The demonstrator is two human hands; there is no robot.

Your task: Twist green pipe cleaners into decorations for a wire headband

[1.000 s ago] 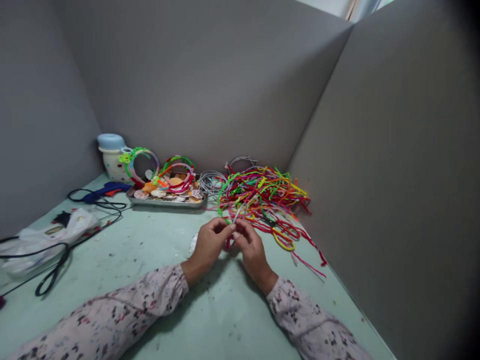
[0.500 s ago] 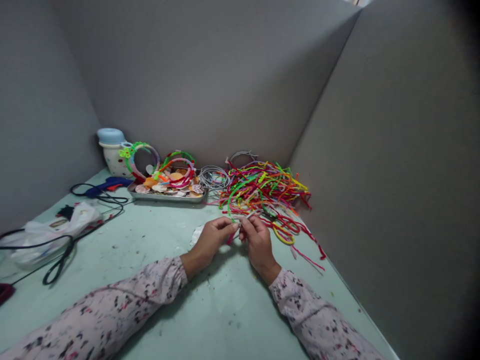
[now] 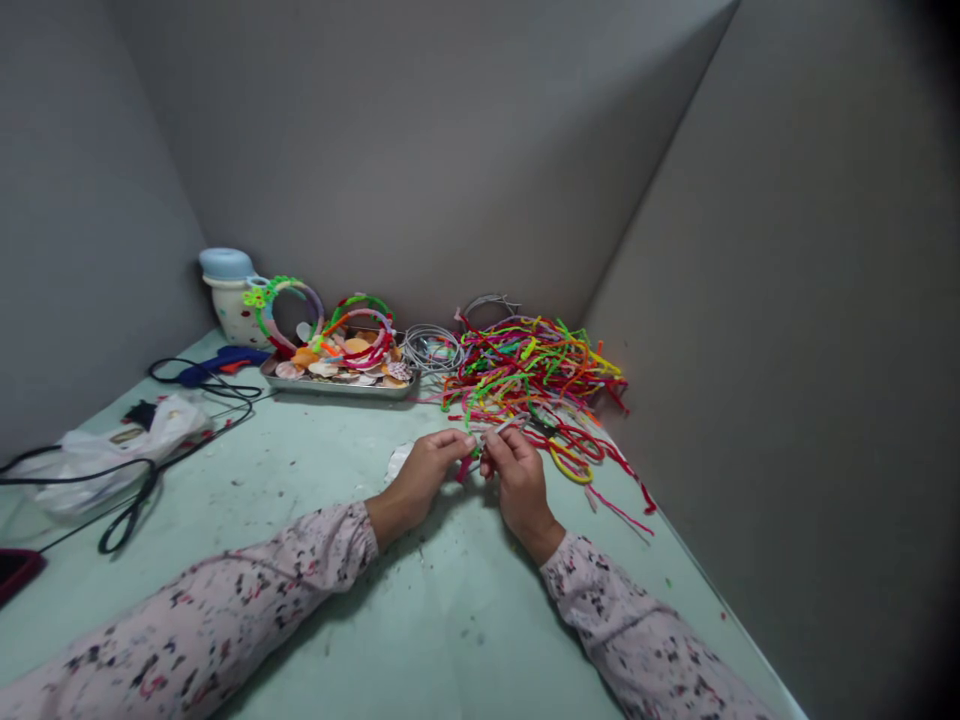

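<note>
A single camera, worn on the head, looks forward and steeply down across the tabletop (image 3: 420, 640) to its far edge and the grey panel (image 3: 390, 150) behind. It sits near: both sleeves (image 3: 255, 610) enter from below, with left hand (image 3: 429, 468) and right hand (image 3: 519, 485) at mid-range.

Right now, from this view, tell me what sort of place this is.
Probably a small craft workspace: a pile of bright fuzzy strands and a metal tray of shells rest on a pale green table, with plain grey panels around it.
</note>
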